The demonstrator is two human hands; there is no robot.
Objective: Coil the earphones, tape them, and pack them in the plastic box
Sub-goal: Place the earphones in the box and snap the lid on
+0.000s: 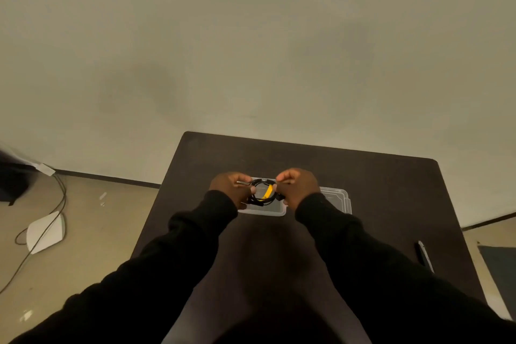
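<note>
While hovering just above the plastic box (262, 211), gripping the coiled earphones (261, 193) from both sides: left hand (230, 190) and right hand (297, 188) pinching opposite edges, probably keeping loops and yellow tape (268, 192) tight for lowering in.

quick count of what's on the surface (363, 176)

two hands (231, 186) (298, 184); one earphone coil (262, 193); one strip of yellow tape (268, 192); one clear box (262, 211); one lid (339, 198); one pen (425, 257)

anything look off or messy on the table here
Nothing stands out. Both hands hold the coiled earphones over the open plastic box; its lid lies beside it, and a pen lies near the table's right edge.
</note>
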